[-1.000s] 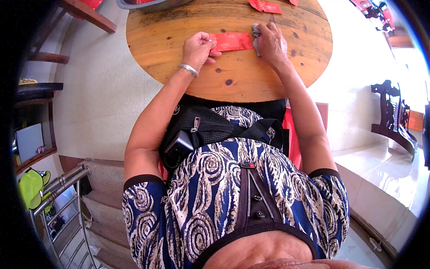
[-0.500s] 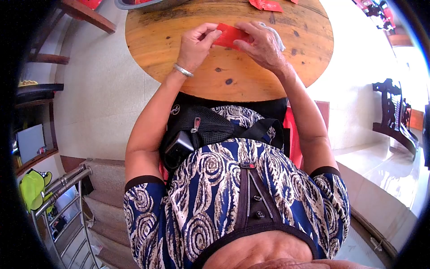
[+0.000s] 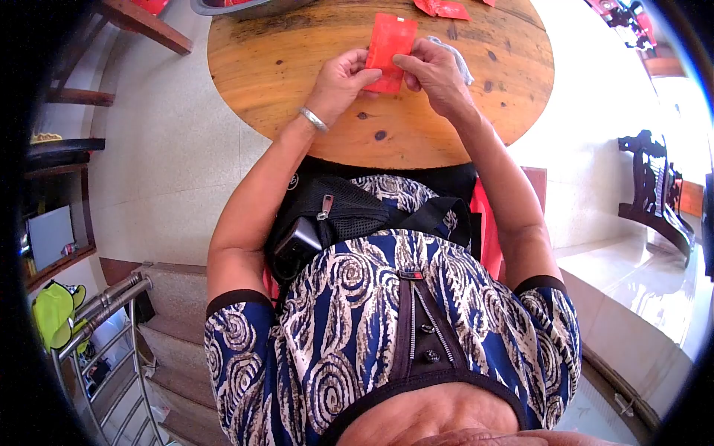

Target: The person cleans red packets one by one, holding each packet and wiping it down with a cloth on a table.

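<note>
A red envelope (image 3: pixel 389 46) stands upright above the round wooden table (image 3: pixel 297 82), pinched at its lower end by both hands. My left hand (image 3: pixel 341 78), with a silver bangle on the wrist, grips its lower left edge. My right hand (image 3: pixel 433 68) grips its lower right edge. A crumpled grey cloth (image 3: pixel 457 63) lies on the table just behind my right hand.
More red envelopes (image 3: pixel 442 9) lie at the table's far edge, and a metal basin (image 3: pixel 238 6) sits at the far left. A wooden chair (image 3: pixel 134 18) stands to the left, a dark carved chair (image 3: pixel 654 193) to the right, and a metal rack (image 3: pixel 111 334) at lower left.
The red envelope lay flat and lengthwise on the table under both hands. Both hands lifted it and turned it upright; the grey cloth left my right hand and now lies on the table.
</note>
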A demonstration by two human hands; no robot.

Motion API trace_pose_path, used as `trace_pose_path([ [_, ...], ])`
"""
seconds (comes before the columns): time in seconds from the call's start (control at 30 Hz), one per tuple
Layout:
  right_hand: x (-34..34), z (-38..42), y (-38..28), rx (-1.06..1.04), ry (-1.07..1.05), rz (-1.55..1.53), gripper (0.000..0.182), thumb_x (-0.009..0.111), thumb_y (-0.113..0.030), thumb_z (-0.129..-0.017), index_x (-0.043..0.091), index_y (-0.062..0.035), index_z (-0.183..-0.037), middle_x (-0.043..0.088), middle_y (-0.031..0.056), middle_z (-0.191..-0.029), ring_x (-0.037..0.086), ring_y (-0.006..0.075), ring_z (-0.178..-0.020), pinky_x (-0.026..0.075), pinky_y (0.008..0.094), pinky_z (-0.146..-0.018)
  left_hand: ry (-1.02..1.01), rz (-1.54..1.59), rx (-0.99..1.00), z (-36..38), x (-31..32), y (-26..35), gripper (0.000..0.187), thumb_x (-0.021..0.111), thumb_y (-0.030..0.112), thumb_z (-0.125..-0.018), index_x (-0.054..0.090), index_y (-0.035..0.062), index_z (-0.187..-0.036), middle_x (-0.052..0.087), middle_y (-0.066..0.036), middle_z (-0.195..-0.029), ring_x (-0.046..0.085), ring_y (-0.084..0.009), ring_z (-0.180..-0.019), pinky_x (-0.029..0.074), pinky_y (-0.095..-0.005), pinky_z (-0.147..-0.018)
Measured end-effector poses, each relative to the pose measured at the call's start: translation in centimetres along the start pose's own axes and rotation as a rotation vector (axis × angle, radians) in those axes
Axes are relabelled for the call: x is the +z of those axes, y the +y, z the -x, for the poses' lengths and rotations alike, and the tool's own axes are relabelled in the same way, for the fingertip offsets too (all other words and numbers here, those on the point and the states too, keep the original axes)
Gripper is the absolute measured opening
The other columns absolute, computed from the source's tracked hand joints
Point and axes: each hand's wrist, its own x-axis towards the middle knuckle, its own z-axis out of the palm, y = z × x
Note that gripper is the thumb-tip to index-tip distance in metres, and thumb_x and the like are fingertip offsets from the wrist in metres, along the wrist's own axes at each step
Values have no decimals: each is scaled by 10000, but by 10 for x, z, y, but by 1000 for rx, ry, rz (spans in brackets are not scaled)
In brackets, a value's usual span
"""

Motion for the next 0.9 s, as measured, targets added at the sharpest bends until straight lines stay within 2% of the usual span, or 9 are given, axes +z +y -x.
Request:
trace_pose_path([
  [0.07,-1,-2,5,-71,29,116,233,674,-180,-832,627,2,-969,627,9,-715,555,101,-590,447,248,-539,73,42,-159,3,-1,2,275,587,109,-909,562,33,-1172,653,-26,-1001,631,-99,-853,542,-241,-687],
  [0.13,-5,-7,11,-142,57,232,242,677,-193,-824,623,-3,-964,636,23,-704,576,131,-590,468,270,-556,127,73,-160,2,-2,3,255,587,97,-902,576,19,-1145,656,-29,-965,630,-92,-804,539,-228,-645],
  [0.2,-15,-10,11,-428,312,602,267,681,-217,-795,631,-42,-991,653,76,-812,624,228,-662,507,347,-634,181,106,-161,2,-2,4,237,586,85,-896,590,5,-1118,660,-32,-929,628,-84,-755,536,-215,-603],
  [0.3,-34,-9,3,-549,453,956,286,664,-222,-778,644,-95,-1034,621,123,-952,620,308,-824,504,408,-729,226,-24,-138,2,-6,4,220,567,70,-895,607,1,-1100,659,-30,-883,627,-82,-711,530,-211,-570],
  [0.33,-42,-10,4,-536,413,1069,287,646,-216,-782,643,-125,-1055,582,124,-1019,580,324,-958,486,424,-794,229,-37,-139,2,-8,1,218,568,70,-892,613,-1,-1093,657,-30,-868,623,-79,-689,524,-210,-550],
  [0.43,-50,-6,6,-451,356,1230,282,636,-208,-785,637,-120,-1053,585,131,-1010,559,331,-1013,480,422,-819,228,-111,-159,1,-10,-2,220,572,80,-887,618,-5,-1085,654,-29,-846,614,-74,-649,517,-210,-514],
  [0.53,-57,-15,23,-411,250,1064,278,628,-174,-776,639,-112,-1047,589,136,-1033,575,339,-990,484,431,-823,228,-221,-187,2,-9,1,249,587,90,-886,599,-1,-1117,652,-27,-844,600,-70,-617,503,-208,-487],
  [0.77,-49,-17,18,-431,325,876,272,607,-116,-759,646,-97,-1028,601,162,-985,604,353,-913,498,429,-789,204,-287,-195,1,-14,-3,287,633,71,-858,561,-5,-1126,647,-40,-809,587,-76,-575,486,-211,-430],
  [0.9,-2,-3,7,-582,228,684,271,619,-107,-758,648,-109,-1027,602,163,-950,602,341,-876,509,420,-744,214,-308,-236,1,-9,2,274,631,63,-859,569,-1,-1119,649,-37,-795,588,-81,-562,485,-213,-422],
])
